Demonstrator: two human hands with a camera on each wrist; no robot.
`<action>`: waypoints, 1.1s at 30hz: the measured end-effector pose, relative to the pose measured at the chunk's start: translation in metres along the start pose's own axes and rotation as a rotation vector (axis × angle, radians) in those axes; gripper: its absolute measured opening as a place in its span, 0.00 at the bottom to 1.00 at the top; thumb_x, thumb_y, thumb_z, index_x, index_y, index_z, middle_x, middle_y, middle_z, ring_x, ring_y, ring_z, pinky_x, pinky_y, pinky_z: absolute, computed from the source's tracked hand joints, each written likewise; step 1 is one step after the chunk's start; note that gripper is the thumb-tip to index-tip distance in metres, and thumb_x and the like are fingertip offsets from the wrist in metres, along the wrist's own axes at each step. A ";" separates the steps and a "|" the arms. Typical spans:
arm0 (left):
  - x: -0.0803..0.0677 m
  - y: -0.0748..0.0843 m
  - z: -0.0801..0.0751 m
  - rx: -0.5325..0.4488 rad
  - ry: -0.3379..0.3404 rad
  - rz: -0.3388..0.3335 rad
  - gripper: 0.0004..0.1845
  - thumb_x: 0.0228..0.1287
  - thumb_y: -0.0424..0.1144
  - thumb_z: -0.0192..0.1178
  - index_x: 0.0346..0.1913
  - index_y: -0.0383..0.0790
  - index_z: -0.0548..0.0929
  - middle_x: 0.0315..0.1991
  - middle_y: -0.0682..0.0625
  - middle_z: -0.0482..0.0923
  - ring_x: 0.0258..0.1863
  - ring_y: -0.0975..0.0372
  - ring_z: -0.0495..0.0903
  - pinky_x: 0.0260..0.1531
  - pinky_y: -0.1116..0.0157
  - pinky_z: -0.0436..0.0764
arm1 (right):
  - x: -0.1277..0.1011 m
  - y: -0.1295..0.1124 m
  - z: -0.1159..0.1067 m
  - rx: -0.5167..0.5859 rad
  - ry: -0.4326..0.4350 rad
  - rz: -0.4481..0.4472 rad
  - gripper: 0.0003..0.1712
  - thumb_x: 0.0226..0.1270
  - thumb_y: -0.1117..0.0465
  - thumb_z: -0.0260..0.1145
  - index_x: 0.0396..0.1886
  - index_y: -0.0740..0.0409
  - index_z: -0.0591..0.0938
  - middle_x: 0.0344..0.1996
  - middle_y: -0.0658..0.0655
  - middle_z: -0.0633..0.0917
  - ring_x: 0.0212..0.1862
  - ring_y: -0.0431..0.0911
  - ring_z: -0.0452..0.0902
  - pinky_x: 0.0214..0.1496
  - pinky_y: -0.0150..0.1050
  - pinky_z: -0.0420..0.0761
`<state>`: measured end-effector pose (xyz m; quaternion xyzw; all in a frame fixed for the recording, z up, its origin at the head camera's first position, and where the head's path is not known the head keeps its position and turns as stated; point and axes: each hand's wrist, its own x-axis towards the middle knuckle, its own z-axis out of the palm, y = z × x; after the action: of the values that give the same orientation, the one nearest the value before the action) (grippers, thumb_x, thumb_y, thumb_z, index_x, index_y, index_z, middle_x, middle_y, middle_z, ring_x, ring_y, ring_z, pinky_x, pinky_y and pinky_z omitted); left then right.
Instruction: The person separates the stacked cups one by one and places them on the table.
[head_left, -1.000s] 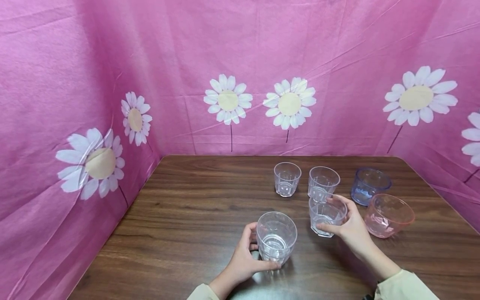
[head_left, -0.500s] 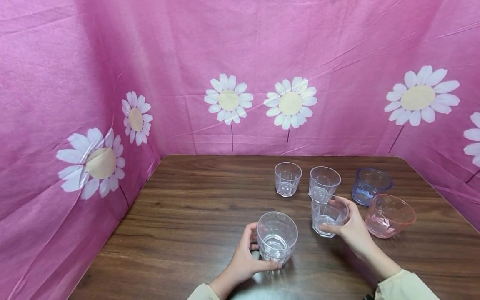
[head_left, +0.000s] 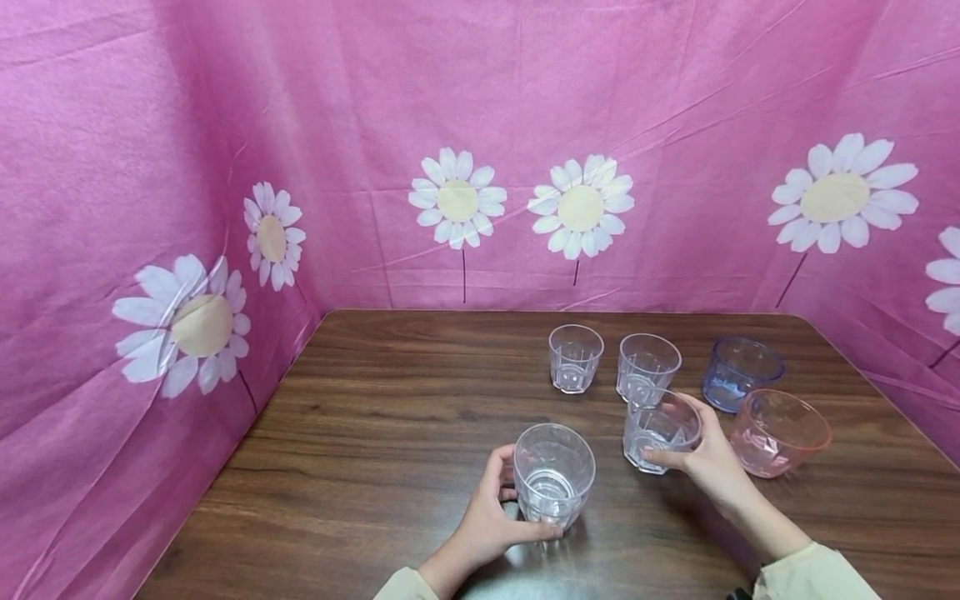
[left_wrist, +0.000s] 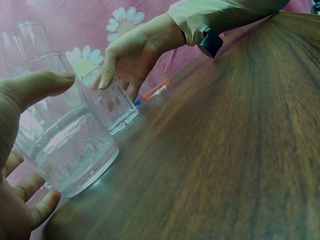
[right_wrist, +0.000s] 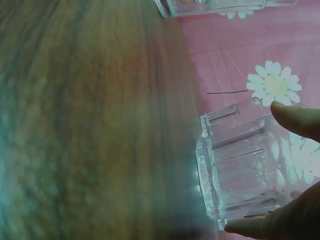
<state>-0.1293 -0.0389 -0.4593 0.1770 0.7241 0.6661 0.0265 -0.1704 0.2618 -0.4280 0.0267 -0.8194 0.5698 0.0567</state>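
While the left hand (head_left: 487,521) keeps its curled grip on the near glass (head_left: 553,473), the right hand (head_left: 705,458) has tipped the second glass (head_left: 658,429) slightly off the table (head_left: 375,433), suggesting a lift has begun. That tumbler sits at the hand's ten o'clock, thumb and fingers wrapped round it.

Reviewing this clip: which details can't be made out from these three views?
- Whether the glass in the right hand has left the table: head view, fingers cover its base; right wrist view is blurred.
- Left hand fingers behind the near glass: head view, the glass hides them.
- Pink bowl: left wrist view, mostly behind the right hand.
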 end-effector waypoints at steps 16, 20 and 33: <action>0.000 0.001 0.000 0.000 0.009 -0.001 0.45 0.36 0.28 0.81 0.62 0.43 0.69 0.50 0.47 0.76 0.49 0.59 0.74 0.47 0.67 0.73 | -0.006 -0.006 -0.003 -0.104 0.019 -0.071 0.58 0.54 0.69 0.75 0.75 0.71 0.47 0.66 0.77 0.62 0.63 0.65 0.60 0.48 0.16 0.59; -0.001 0.001 0.001 -0.006 0.014 0.001 0.44 0.36 0.28 0.81 0.61 0.42 0.70 0.50 0.47 0.76 0.49 0.58 0.74 0.47 0.67 0.73 | -0.010 -0.010 -0.004 -0.142 0.012 -0.090 0.56 0.57 0.67 0.74 0.75 0.71 0.47 0.67 0.78 0.60 0.65 0.70 0.59 0.60 0.27 0.64; 0.000 0.013 0.001 -0.047 0.044 -0.010 0.43 0.36 0.27 0.81 0.60 0.40 0.71 0.50 0.44 0.77 0.49 0.56 0.77 0.48 0.65 0.77 | -0.020 -0.015 -0.008 -0.194 0.058 -0.260 0.50 0.55 0.72 0.74 0.73 0.71 0.55 0.65 0.74 0.61 0.63 0.45 0.58 0.56 0.13 0.55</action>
<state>-0.1261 -0.0374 -0.4465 0.1581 0.7094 0.6866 0.0180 -0.1482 0.2634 -0.4140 0.1103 -0.8583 0.4763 0.1560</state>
